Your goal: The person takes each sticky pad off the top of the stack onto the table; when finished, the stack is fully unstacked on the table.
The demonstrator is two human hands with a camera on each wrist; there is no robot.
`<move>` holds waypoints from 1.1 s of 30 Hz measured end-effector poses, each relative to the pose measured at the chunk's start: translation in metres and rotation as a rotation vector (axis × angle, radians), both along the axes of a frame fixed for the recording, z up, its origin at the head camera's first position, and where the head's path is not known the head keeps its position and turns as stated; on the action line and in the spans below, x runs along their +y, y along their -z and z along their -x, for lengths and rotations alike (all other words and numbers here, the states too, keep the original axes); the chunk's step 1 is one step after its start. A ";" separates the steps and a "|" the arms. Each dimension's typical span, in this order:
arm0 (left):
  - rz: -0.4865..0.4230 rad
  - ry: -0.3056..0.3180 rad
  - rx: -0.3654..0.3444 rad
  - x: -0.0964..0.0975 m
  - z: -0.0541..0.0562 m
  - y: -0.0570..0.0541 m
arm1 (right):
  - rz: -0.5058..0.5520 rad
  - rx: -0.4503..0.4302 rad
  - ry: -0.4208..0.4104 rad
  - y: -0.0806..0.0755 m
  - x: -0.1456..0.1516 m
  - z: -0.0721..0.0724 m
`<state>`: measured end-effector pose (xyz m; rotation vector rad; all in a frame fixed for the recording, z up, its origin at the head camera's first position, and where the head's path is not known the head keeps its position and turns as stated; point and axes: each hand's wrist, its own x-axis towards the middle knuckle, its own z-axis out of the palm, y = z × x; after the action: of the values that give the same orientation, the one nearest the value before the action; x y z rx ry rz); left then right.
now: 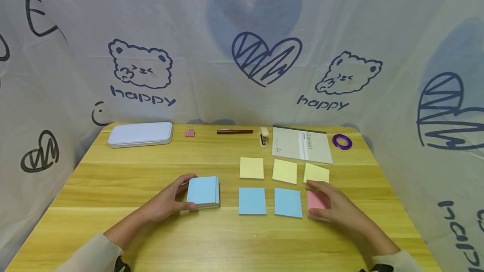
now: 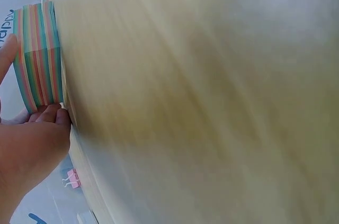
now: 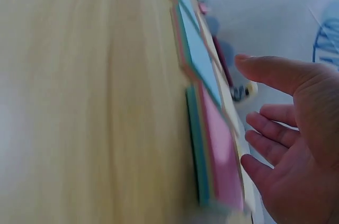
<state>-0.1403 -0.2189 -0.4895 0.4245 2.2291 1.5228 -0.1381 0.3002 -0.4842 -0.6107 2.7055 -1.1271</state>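
On the left of the desk my left hand [image 1: 166, 200] grips a thick stack of sticky notes [image 1: 203, 191] with a blue top, thumb at the near side and fingers at the far side. In the left wrist view the stack [image 2: 39, 54] shows striped, many-coloured edges. My right hand [image 1: 336, 205] hovers over a pink-topped sticky note pad [image 1: 316, 200]; the right wrist view shows its fingers spread and apart from the pad [image 3: 222, 155]. Two blue sticky note pads [image 1: 252, 201] lie left of the pink one. Behind this row lie three yellow sticky note pads [image 1: 251, 168].
Along the back edge are a white case [image 1: 140, 134], a pink binder clip [image 1: 190, 132], a dark red pen [image 1: 235, 132], a small stapler [image 1: 264, 137], a notebook [image 1: 301, 144] and a purple tape roll [image 1: 342, 142]. A printed curtain [image 1: 204, 95] surrounds the desk's back and sides.
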 end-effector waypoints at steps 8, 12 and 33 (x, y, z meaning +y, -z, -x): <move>0.016 0.015 -0.008 -0.002 0.001 -0.003 | 0.076 -0.074 -0.102 -0.007 -0.053 0.021; 0.045 0.008 -0.002 -0.001 0.002 -0.003 | 0.126 -0.136 -0.163 -0.007 -0.085 0.029; 0.059 0.031 0.053 0.001 0.004 0.001 | 0.104 -0.141 -0.334 -0.006 -0.225 0.047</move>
<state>-0.1446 -0.2183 -0.4905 0.4845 2.2914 1.4419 -0.1849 0.0755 -0.4782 -0.9205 2.3268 -1.1742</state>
